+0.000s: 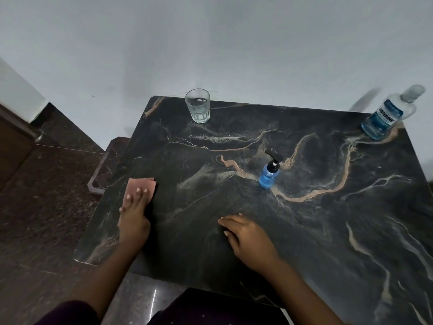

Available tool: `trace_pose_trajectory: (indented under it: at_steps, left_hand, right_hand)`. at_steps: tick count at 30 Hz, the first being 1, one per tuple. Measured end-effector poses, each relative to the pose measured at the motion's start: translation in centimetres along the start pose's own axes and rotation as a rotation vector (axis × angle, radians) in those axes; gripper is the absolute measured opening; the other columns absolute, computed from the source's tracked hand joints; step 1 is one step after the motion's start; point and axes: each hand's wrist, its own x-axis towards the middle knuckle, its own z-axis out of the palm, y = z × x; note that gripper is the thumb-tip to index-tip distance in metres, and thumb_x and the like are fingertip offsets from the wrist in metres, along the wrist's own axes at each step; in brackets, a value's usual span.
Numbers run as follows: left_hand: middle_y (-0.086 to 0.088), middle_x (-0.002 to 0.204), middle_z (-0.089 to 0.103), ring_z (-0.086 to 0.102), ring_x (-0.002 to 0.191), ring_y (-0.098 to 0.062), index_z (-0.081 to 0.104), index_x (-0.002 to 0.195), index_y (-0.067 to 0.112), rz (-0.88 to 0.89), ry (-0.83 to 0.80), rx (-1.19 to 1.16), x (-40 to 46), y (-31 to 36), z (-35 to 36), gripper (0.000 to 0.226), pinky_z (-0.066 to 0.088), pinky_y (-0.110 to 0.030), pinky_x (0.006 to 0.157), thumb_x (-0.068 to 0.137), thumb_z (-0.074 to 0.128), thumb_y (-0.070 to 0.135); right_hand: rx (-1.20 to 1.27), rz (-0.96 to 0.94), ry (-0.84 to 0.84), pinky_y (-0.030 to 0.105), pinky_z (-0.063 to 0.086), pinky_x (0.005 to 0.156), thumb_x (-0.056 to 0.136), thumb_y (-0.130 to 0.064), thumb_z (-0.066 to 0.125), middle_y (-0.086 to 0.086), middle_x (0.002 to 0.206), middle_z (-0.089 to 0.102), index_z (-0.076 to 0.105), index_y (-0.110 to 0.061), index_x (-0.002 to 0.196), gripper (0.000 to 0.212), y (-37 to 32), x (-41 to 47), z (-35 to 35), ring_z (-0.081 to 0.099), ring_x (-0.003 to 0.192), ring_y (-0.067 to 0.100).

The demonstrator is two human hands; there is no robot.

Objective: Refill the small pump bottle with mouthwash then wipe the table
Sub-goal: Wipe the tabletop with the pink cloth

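At the left of the frame, the left hand [134,208] lies flat with straight fingers on a pinkish wiping cloth [140,187] near the bench's [328,231] left edge, its long side running toward the top of the frame. Right of it, the right hand [248,235] rests open and empty on the bench. The unwiped surface stretches rightward, where the pump bottle [269,172], capped and blue-filled, stands at frame centre, so the sweep likely runs that way.
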Motion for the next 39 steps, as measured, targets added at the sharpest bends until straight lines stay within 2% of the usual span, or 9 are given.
trace_pose_trajectory:
  at_steps: [4, 9, 15, 18, 25, 33, 39]
  left_hand:
    - [-0.007, 0.164, 0.015, 0.008, 0.152, -0.033, 0.022, 0.155, 0.014, 0.024, 0.040, 0.021, -1.6, 5.3, 3.3, 0.085, 0.007, -0.051, 0.120, 0.079, 0.041, -0.017]
    - [-0.001, 0.165, 0.002, -0.003, 0.152, -0.030, 0.011, 0.157, 0.018, 0.119, -0.059, 0.007, -3.0, 12.1, 6.1, 0.085, 0.000, -0.049, 0.121, 0.082, 0.038, -0.013]
    - [-0.001, 0.166, -0.003, -0.004, 0.152, -0.033, 0.002, 0.157, 0.018, 0.204, -0.165, 0.134, -3.3, 17.7, 7.7, 0.072, 0.005, -0.052, 0.121, 0.096, 0.038, 0.006]
    - [-0.005, 0.166, -0.003, -0.001, 0.151, -0.037, 0.000, 0.157, 0.015, 0.218, -0.179, 0.214, -3.2, 19.7, 8.3, 0.065, 0.013, -0.054, 0.120, 0.100, 0.032, 0.007]
    - [-0.012, 0.165, -0.005, -0.001, 0.150, -0.042, -0.005, 0.155, 0.009, 0.222, -0.205, 0.270, -1.3, 22.2, 8.7, 0.063, 0.018, -0.058, 0.118, 0.102, 0.027, -0.001]
    - [-0.006, 0.165, -0.009, -0.003, 0.151, -0.036, -0.006, 0.156, 0.015, 0.334, -0.246, 0.345, 1.5, 20.7, 8.1, 0.068, 0.014, -0.053, 0.121, 0.100, 0.029, 0.000]
    - [-0.002, 0.165, -0.011, -0.008, 0.152, -0.032, -0.007, 0.156, 0.018, 0.152, -0.247, 0.177, 1.6, 21.8, 7.9, 0.073, 0.012, -0.052, 0.121, 0.097, 0.036, 0.009]
  right_hand:
    - [0.009, 0.058, 0.032, 0.022, 0.034, 0.109, 0.097, -0.019, 0.050, -0.011, 0.131, 0.059, 0.062, -0.023, 0.129, 0.034, 0.7, -0.1, 0.0, 0.052, 0.120, 0.008]
    - [-0.012, 0.115, 0.060, 0.025, 0.042, 0.101, 0.096, -0.017, 0.051, -0.010, 0.131, 0.059, 0.063, -0.022, 0.127, 0.034, 1.5, -0.3, -0.2, 0.053, 0.120, 0.012]
    - [-0.017, 0.149, 0.089, 0.027, 0.044, 0.100, 0.092, -0.013, 0.054, -0.006, 0.127, 0.062, 0.066, -0.018, 0.122, 0.033, 2.2, -0.7, -0.2, 0.057, 0.116, 0.018]
    - [-0.006, 0.177, 0.115, 0.030, 0.048, 0.095, 0.090, -0.010, 0.054, -0.004, 0.123, 0.063, 0.066, -0.017, 0.121, 0.034, 2.6, -0.9, -0.5, 0.059, 0.111, 0.020]
    - [-0.043, 0.237, 0.133, 0.025, 0.047, 0.092, 0.090, -0.008, 0.051, -0.006, 0.129, 0.059, 0.061, -0.019, 0.128, 0.041, 3.4, -1.1, -1.7, 0.056, 0.115, 0.016]
    - [-0.064, 0.255, 0.086, 0.021, 0.040, 0.103, 0.095, -0.016, 0.046, -0.012, 0.140, 0.051, 0.056, -0.024, 0.134, 0.041, 4.3, -1.8, -3.0, 0.048, 0.127, 0.011]
    - [-0.080, 0.326, 0.054, 0.022, 0.037, 0.106, 0.097, -0.021, 0.043, -0.011, 0.149, 0.041, 0.042, -0.026, 0.145, 0.048, 4.9, -2.6, -3.7, 0.041, 0.133, 0.011]
